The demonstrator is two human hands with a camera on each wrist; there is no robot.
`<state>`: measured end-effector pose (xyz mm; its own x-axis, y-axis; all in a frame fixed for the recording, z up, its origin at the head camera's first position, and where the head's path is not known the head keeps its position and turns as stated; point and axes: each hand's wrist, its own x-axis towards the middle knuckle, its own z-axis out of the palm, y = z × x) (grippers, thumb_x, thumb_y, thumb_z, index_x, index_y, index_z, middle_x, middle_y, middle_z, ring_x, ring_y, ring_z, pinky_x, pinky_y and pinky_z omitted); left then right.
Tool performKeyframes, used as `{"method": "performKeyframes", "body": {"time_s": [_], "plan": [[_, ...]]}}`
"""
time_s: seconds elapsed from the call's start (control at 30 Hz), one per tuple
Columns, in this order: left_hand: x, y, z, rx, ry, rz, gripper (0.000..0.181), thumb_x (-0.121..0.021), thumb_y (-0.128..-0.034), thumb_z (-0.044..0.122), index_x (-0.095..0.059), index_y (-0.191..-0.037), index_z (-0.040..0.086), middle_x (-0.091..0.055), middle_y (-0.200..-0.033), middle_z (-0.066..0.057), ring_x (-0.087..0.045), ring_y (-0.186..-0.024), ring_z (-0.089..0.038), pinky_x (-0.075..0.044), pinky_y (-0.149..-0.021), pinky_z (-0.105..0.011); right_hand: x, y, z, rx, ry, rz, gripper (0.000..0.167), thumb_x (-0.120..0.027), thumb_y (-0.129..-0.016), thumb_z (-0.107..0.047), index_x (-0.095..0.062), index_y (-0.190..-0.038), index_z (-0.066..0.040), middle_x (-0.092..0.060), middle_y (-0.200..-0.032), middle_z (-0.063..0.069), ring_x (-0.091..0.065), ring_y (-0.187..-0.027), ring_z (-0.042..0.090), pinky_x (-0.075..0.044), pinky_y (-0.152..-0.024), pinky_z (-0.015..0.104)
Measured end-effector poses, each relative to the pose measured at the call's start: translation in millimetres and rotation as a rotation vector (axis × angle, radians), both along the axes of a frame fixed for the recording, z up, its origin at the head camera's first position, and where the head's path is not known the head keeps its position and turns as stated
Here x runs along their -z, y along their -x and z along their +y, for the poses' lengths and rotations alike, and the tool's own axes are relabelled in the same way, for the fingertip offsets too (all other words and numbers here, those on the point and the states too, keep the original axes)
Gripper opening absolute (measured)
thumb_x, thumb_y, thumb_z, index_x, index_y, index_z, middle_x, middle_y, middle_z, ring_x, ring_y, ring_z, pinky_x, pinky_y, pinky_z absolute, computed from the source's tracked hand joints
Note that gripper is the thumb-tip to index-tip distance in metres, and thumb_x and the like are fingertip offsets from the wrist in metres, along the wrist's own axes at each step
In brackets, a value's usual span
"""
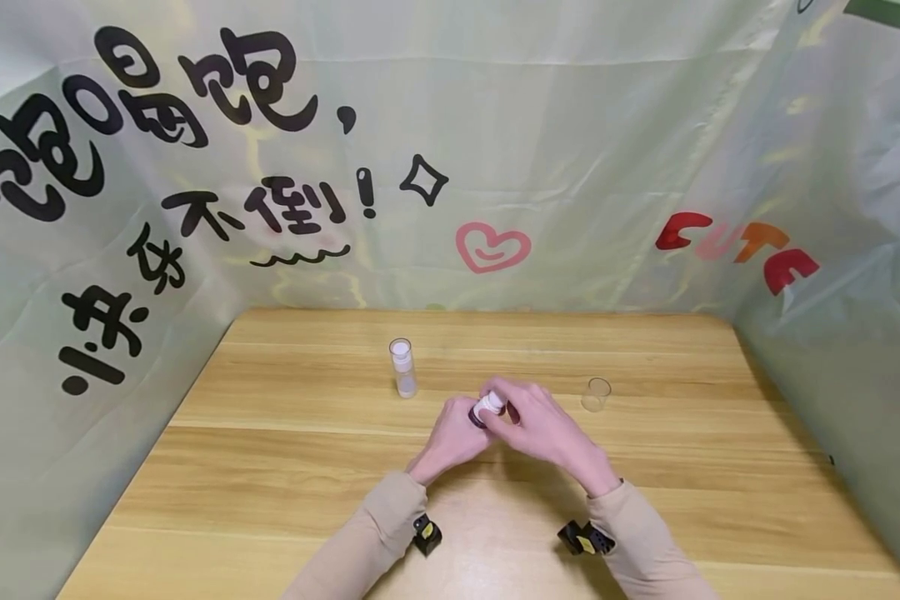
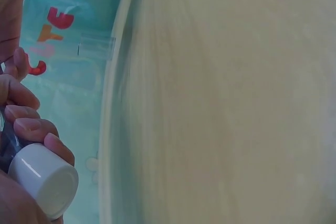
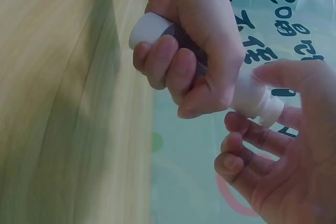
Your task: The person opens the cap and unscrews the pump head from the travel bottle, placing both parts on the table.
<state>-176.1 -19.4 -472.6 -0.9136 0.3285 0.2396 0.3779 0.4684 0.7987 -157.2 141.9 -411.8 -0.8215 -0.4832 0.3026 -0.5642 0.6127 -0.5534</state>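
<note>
Fingers (image 3: 182,72) grip a smooth cylindrical bottle (image 1: 487,407) — white-ended, glossy — over grained wood (image 1: 270,500).

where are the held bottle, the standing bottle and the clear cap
Held bottle (image 2: 44,180): left wrist view, on its white end.
Standing bottle (image 1: 404,372): head view, on the middle of its body.
Clear cap (image 1: 596,397): head view, on its see-through side.

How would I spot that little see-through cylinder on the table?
Start with the wooden table. To the right of the person's right hand is a small clear cylinder. Unlike the held bottle and the standing bottle, both partly white, it's see-through.
</note>
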Motion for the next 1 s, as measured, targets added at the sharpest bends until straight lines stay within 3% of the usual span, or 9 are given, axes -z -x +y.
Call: {"method": "performKeyframes", "body": {"time_s": [0.17,0.33,0.47,0.67,0.87,1.0], "plan": [[-1.1,0.5,-0.4,0.011,-0.01,-0.017,0.01,-0.069,-0.078,0.012,-0.067,-0.071,0.005,-0.056,-0.06,0.003,-0.045,-0.053,-0.002,-0.04,-0.05,-0.019,-0.2,0.7,-1.2,0.011,-0.033,0.009,0.021,-0.063,-0.098,-0.036,-0.066,-0.108,-0.017,-0.062,-0.077,-0.008,-0.044,-0.059,0.0,-0.039,-0.054,0.018],[-1.7,1.3,-0.1,0.004,0.017,-0.021,0.015,-0.07,-0.0774,0.014,-0.062,-0.067,0.007,-0.049,-0.059,0.007,-0.041,-0.052,-0.002,-0.035,-0.048,-0.018,0.9,1.9,-0.8,-0.023,-0.011,0.014,0.009,-0.062,-0.099,-0.027,-0.065,-0.1,-0.019,-0.058,-0.073,-0.01,-0.046,-0.058,0.001,-0.041,-0.053,0.018],[-1.7,1.0,-0.2,0.021,0.01,-0.027,0.011,-0.068,-0.0771,0.011,-0.063,-0.068,0.006,-0.049,-0.058,0.007,-0.041,-0.051,-0.001,-0.034,-0.047,-0.018,0.9,1.2,-0.1,-0.015,-0.019,0.009,0.011,-0.064,-0.098,-0.029,-0.063,-0.103,-0.02,-0.056,-0.075,-0.011,-0.045,-0.058,0.002,-0.04,-0.052,0.019],[-1.5,0.8,0.5,0.016,0.014,-0.04,0.015,-0.072,-0.0792,0.018,-0.066,-0.07,0.007,-0.052,-0.059,0.007,-0.043,-0.052,-0.002,-0.037,-0.048,-0.019,0.5,2.2,-0.4,-0.019,-0.014,0.023,0.009,-0.063,-0.099,-0.029,-0.063,-0.096,-0.021,-0.054,-0.069,-0.011,-0.042,-0.057,-0.001,-0.038,-0.052,0.018],[-2.5,0.8,-0.3,0.023,0.012,-0.049,0.011,-0.067,-0.0764,0.012,-0.061,-0.068,0.009,-0.046,-0.057,0.009,-0.04,-0.051,-0.002,-0.032,-0.046,-0.018,0.0,0.9,3.0,-0.048,-0.017,0.03,0.008,-0.064,-0.096,-0.02,-0.065,-0.103,-0.018,-0.062,-0.083,-0.008,-0.049,-0.064,0.004,-0.043,-0.058,0.019],[-1.7,1.5,-0.2,0.027,0.008,-0.054,0.008,-0.066,-0.0759,0.01,-0.063,-0.07,0.007,-0.048,-0.058,0.008,-0.041,-0.051,-0.002,-0.035,-0.047,-0.018,-0.5,0.4,2.3,-0.012,-0.04,0.0,0.014,-0.064,-0.097,-0.03,-0.064,-0.106,-0.02,-0.063,-0.086,-0.007,-0.049,-0.064,0.004,-0.042,-0.057,0.019]]}}
